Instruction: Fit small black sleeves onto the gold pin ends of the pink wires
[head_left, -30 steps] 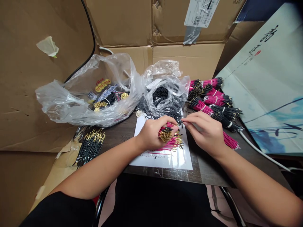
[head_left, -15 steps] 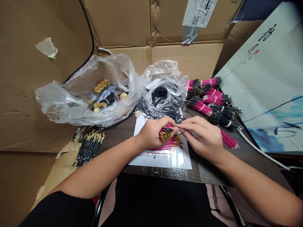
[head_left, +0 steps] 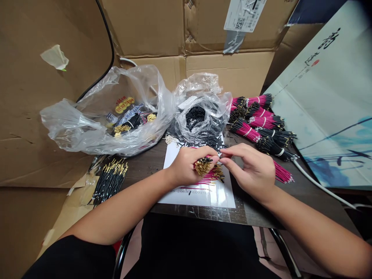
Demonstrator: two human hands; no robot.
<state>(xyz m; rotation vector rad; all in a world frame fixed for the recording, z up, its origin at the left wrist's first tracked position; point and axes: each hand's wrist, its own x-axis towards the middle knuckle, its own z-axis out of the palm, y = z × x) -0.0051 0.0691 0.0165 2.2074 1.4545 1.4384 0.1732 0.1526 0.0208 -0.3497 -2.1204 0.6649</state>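
Note:
My left hand (head_left: 184,164) is closed around a bundle of wires (head_left: 203,166), its gold pin ends facing me and a few black sleeves among them. The thumb and forefinger of my right hand (head_left: 251,168) stand slightly apart beside my left thumb tip; nothing I can make out lies between them. Below the hands, loose magenta wires (head_left: 210,179) with gold ends lie on a white printed sheet (head_left: 174,197). Small black sleeves (head_left: 215,143) are scattered just beyond the hands, in front of a clear plastic bag (head_left: 216,116) full of more black sleeves (head_left: 195,118).
Tied magenta and black wire bundles (head_left: 263,122) are piled at the right. A large clear bag (head_left: 87,128) holding more bundles stands at the left, with loose black wires (head_left: 110,180) nearer me. Cardboard (head_left: 151,31) walls in the back; a white cable (head_left: 322,188) runs along the right.
My right thumb and forefinger have parted from a pinch and shifted slightly right, away from the bundle. My left hand keeps its hold, turned very slightly.

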